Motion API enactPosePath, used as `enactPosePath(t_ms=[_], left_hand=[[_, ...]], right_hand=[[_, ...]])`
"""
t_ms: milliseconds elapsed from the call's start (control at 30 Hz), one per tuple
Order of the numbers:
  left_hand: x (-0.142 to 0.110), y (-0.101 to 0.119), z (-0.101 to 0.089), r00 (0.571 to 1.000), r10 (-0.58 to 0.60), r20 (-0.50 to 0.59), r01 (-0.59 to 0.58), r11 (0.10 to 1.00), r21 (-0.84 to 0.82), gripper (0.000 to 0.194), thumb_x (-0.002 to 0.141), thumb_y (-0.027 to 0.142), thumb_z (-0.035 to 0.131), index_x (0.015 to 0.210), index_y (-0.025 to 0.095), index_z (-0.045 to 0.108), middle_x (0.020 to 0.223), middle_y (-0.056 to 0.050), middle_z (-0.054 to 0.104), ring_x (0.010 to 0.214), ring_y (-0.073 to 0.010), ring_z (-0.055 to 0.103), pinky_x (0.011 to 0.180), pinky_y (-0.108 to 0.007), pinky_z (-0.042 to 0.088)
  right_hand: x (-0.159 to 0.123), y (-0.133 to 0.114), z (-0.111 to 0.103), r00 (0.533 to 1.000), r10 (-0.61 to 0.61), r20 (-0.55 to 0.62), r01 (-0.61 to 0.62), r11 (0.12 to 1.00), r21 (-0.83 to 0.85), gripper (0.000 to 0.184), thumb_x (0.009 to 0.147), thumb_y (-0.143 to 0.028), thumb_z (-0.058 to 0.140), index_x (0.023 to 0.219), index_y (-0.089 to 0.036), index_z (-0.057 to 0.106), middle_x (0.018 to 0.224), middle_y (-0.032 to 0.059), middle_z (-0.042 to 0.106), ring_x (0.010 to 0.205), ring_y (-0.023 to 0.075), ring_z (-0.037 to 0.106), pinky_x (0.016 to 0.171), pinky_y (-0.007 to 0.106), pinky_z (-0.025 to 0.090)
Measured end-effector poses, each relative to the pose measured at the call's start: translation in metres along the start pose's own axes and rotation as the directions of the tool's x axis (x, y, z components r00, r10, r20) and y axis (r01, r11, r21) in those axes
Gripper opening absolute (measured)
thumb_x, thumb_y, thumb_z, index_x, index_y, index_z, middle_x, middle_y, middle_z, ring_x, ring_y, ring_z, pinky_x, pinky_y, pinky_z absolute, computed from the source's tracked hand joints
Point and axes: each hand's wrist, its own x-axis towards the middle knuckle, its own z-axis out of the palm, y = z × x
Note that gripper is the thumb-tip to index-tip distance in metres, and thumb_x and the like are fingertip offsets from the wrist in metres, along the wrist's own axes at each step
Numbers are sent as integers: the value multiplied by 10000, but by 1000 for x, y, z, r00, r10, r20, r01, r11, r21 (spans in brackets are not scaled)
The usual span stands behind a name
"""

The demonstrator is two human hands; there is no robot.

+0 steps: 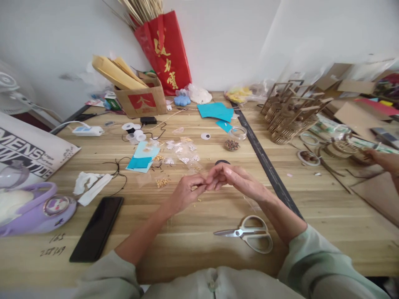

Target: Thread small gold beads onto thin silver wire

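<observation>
Hands (pixel 188 189) (pixel 230 176) touch, fingers half curled, anything pinched too small to tell.

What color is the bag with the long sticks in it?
The paper bag is red with gold writing, seen best in the head view.

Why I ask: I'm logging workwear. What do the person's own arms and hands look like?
The left hand and right hand are bare, with no gloves or watch visible. Loose, pale grey-green fabric sleeves end partway down the arms.
</observation>
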Motion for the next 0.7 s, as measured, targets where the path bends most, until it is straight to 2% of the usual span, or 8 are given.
enactPosePath(t_ms=[67,167,300,367,433,533,633,700], left_hand=[[-3,-1,-3,1000,4,-10,-4,1000,5,211,848,292,546,762,165,691,797,-61,670,763,-176,605,715,-263,451],[-8,-3,-8,999,5,-44,-3,999,36,232,863,308,545,768,164,700,785,-61,673,746,-171,606,716,-268,453],[-12,-8,-14,996,40,-82,-38,999,24,178,839,276,594,757,161,702,765,-59,664,726,-162,605,696,-259,452],[-14,-11,-16,994,69,-81,-68,998,10,148,826,253,614,749,163,702,754,-54,662,721,-158,604,691,-256,449],[-15,-13,-17,995,77,-63,-78,997,-5,134,821,242,619,747,164,699,743,-49,656,715,-153,601,685,-254,446],[-16,-16,-17,998,63,-28,-64,998,-11,143,826,245,612,742,160,692,740,-45,648,710,-150,598,682,-253,444],[-16,-18,-17,999,46,16,-47,999,12,161,830,257,607,739,154,690,737,-47,648,700,-146,595,677,-249,441],[-17,-19,-17,999,31,37,-32,999,27,172,827,267,610,733,148,692,733,-50,653,688,-143,594,667,-245,439]], right_hand=[[-1,-1,-6,999,2,-42,-3,1000,-27,498,918,-566,357,1039,-129,564,966,115,652,905,199,637,791,331,507],[-4,1,-20,987,-13,-157,-14,986,-164,464,911,-543,397,1042,-135,576,977,114,654,890,198,636,786,331,509],[-9,12,-40,928,-102,-357,-66,901,-429,325,858,-440,549,993,-150,606,909,80,666,834,185,626,754,308,497],[-12,20,-46,902,-123,-414,-119,851,-512,274,843,-398,571,950,-150,618,880,68,667,799,178,619,736,304,490],[-17,26,-48,905,-106,-412,-161,812,-561,243,849,-371,557,919,-150,630,851,61,669,767,172,611,712,297,482],[-26,37,-45,938,-40,-345,-208,732,-649,223,873,-327,519,920,-153,650,826,57,677,736,167,605,671,278,460],[-32,51,-40,956,2,-293,-233,612,-756,224,893,-266,486,1012,-167,648,952,77,682,818,186,624,705,275,446],[-33,62,-36,963,17,-269,-241,498,-833,247,904,-219,460,1077,-189,632,994,82,672,867,197,630,738,275,436]])
